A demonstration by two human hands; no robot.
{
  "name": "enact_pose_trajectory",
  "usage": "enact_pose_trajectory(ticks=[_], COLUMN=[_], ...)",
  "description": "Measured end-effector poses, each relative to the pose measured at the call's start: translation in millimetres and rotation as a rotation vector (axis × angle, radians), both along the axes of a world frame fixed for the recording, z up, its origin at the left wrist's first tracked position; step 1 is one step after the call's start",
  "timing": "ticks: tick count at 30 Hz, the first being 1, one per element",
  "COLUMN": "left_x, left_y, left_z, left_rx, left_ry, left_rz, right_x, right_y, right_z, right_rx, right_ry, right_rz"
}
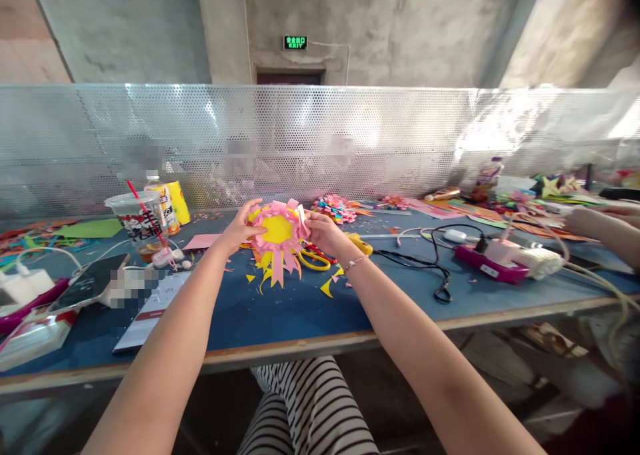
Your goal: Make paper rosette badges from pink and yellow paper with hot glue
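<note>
Between my two hands is a paper rosette (278,232) with a yellow round centre, a pink looped rim and pink and yellow tails hanging below. My left hand (243,227) grips its left edge, thumb over the front. On the right edge my right hand (327,232) pinches the rim beside a pale pink strip. Yellow-handled scissors (314,262) lie on the blue table (295,315) behind and below the rosette, partly covered. Small yellow paper scraps (327,287) are scattered near my right wrist.
To the left stand a plastic cup (137,222) with a red straw and a bottle (167,208). Further back lies a pink and blue paper flower (334,208). Black cable (425,262) and a purple power strip (493,265) are on the right, near another person's hand (595,225).
</note>
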State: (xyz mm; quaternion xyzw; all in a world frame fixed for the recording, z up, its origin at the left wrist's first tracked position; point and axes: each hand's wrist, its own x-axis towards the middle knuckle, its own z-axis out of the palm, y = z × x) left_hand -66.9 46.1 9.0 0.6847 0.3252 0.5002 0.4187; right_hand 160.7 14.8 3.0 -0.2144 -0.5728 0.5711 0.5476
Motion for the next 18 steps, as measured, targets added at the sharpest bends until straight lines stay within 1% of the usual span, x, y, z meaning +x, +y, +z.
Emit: enact_pose_trajectory(ticks=[3, 5, 9, 12, 14, 16, 18], left_x=[-4, -5, -3, -1, 0, 1, 3], left_y=[3, 5, 6, 1, -4, -9, -14], left_z=[0.0, -0.8, -1.8, 1.5, 6.4, 11.9, 16.6], left_rx=[-0.115, -0.156, -0.121, -0.019, 0.095, 0.231, 0.364], left_ry=[0.012, 0.003, -0.02, -0.028, -0.018, 0.025, 0.109], left_rz=[0.049, 0.075, -0.002, -0.066, -0.07, -0.01, 0.106], right_x=[1, 2, 3, 4, 7, 12, 19], right_y=[1, 3, 6, 4, 1, -1, -1], right_z=[-0.7, -1.9, -3.3, -0.6, 3.8, 9.5, 15.5], right_rx=[-0.004, 0.007, 0.031, 0.048, 0.084, 0.125, 0.156], right_ry=[0.003, -0.005, -0.035, -0.05, -0.021, 0.038, 0.111], right_rz=[0.007, -0.006, -0.02, -0.015, -0.051, -0.14, -0.239])
